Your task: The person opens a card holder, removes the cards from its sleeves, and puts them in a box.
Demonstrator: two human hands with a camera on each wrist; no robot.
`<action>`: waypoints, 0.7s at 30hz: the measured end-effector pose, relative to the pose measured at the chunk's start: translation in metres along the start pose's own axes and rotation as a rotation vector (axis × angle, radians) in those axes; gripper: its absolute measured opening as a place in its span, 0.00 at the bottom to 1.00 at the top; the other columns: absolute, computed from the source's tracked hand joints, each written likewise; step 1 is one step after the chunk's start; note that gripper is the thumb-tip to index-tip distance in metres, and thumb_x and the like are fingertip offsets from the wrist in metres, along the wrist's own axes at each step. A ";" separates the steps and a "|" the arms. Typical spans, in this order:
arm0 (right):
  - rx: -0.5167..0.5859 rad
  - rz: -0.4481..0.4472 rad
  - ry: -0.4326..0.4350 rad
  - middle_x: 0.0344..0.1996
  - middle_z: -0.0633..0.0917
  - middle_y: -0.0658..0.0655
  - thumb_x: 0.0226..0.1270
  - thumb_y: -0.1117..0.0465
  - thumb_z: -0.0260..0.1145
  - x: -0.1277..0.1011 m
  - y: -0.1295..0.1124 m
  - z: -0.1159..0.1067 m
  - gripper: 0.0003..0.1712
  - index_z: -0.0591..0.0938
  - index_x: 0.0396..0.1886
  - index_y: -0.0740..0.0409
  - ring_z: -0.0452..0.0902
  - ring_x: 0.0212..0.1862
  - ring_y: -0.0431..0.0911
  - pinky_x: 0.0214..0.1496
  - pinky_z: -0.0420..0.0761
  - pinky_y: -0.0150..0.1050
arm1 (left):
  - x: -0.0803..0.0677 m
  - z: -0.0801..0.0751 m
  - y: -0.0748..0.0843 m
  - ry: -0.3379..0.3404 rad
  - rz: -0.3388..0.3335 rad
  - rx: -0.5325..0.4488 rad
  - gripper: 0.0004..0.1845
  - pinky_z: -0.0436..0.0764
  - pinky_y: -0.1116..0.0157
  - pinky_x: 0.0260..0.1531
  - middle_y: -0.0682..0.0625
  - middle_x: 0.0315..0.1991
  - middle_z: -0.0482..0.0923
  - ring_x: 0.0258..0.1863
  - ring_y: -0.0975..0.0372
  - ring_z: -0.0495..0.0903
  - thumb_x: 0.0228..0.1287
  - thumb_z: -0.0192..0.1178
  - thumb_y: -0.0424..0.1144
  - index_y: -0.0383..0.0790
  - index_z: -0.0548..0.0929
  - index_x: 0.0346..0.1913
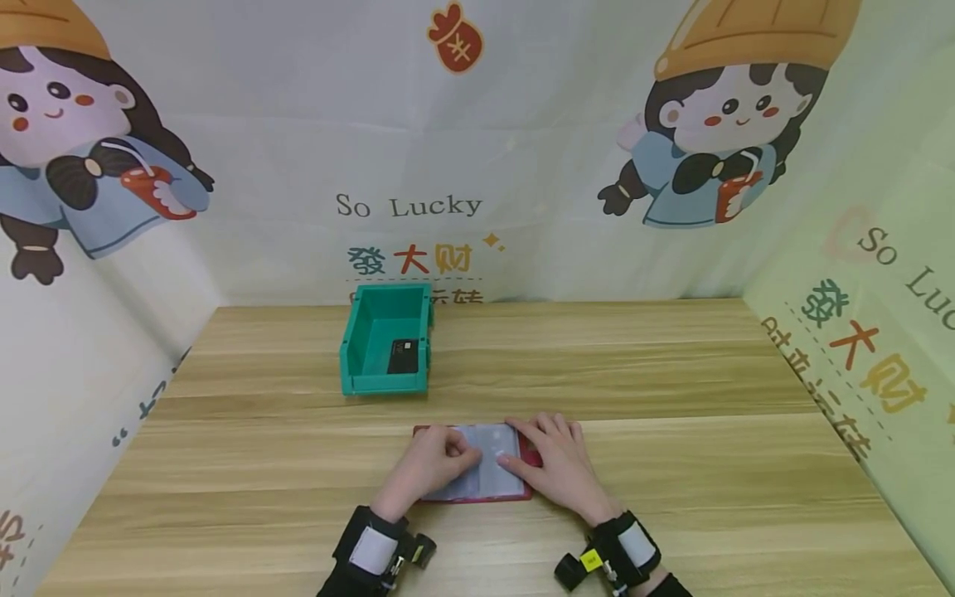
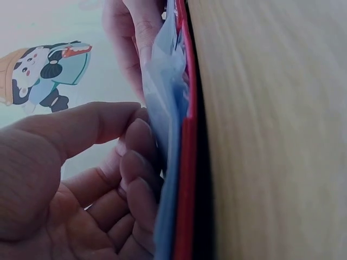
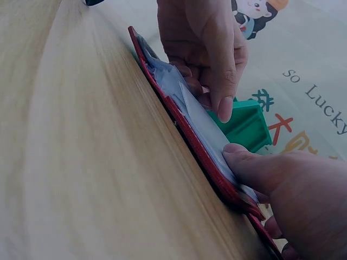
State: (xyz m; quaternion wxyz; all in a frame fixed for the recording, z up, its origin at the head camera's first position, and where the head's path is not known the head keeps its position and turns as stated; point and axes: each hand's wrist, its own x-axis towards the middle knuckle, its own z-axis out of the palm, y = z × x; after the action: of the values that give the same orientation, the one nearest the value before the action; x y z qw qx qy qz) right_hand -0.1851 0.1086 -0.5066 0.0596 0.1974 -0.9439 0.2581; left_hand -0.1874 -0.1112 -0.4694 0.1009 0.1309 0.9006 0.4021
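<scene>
A red-covered card holder (image 1: 488,500) lies spread on the table, its clear plastic sleeves (image 1: 501,448) facing up. Over its left half is my left hand (image 1: 436,458), thumb and forefinger brought together at a sleeve near the middle. The left wrist view shows the whitish plastic (image 2: 158,86) bulging toward those fingertips. On the right side rests my right hand (image 1: 555,464), its fingers stretched over the far right corner. Its thumb (image 3: 246,162) presses on the sleeve's surface. Along the cover's edge, the plastic sleeves (image 3: 168,76) look crumpled.
Behind the card holder stands a green bin (image 1: 385,385) with a black card (image 1: 403,356) inside. Each wrist wears a black strap with a small camera (image 1: 424,550). A printed cloth (image 1: 552,166) hangs behind the wooden table (image 1: 246,431) and along its sides.
</scene>
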 end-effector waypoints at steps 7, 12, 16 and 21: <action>0.014 0.008 -0.008 0.40 0.79 0.50 0.64 0.40 0.68 0.001 0.000 0.000 0.32 0.80 0.63 0.50 0.63 0.42 0.43 0.47 0.56 0.41 | 0.000 0.001 -0.001 0.002 -0.017 -0.003 0.12 0.61 0.73 0.21 0.58 0.18 0.69 0.20 0.67 0.67 0.65 0.66 0.40 0.40 0.85 0.24; 0.035 0.019 0.001 0.40 0.80 0.50 0.64 0.42 0.70 0.002 -0.001 0.000 0.31 0.81 0.62 0.50 0.64 0.42 0.43 0.47 0.56 0.41 | 0.000 0.001 -0.001 -0.001 -0.023 -0.014 0.12 0.61 0.72 0.21 0.57 0.19 0.70 0.21 0.66 0.67 0.65 0.66 0.40 0.39 0.85 0.24; 0.067 0.042 0.008 0.41 0.81 0.50 0.62 0.43 0.71 0.004 -0.002 -0.001 0.30 0.81 0.61 0.50 0.67 0.44 0.45 0.47 0.57 0.41 | 0.001 0.000 -0.001 -0.007 -0.033 -0.022 0.12 0.62 0.72 0.22 0.56 0.19 0.70 0.22 0.65 0.68 0.66 0.66 0.40 0.39 0.85 0.25; 0.131 0.054 0.030 0.40 0.82 0.50 0.60 0.46 0.74 0.004 -0.004 -0.003 0.30 0.81 0.60 0.51 0.69 0.45 0.47 0.48 0.57 0.42 | -0.001 0.001 -0.001 -0.007 -0.025 -0.029 0.11 0.63 0.72 0.22 0.56 0.20 0.71 0.22 0.65 0.68 0.66 0.65 0.39 0.38 0.85 0.26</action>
State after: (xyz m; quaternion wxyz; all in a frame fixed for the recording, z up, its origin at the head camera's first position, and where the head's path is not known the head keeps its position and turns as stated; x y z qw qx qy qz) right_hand -0.1870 0.1057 -0.5017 0.0539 0.1713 -0.9290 0.3237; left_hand -0.1868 -0.1118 -0.4707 0.1111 0.1196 0.8959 0.4133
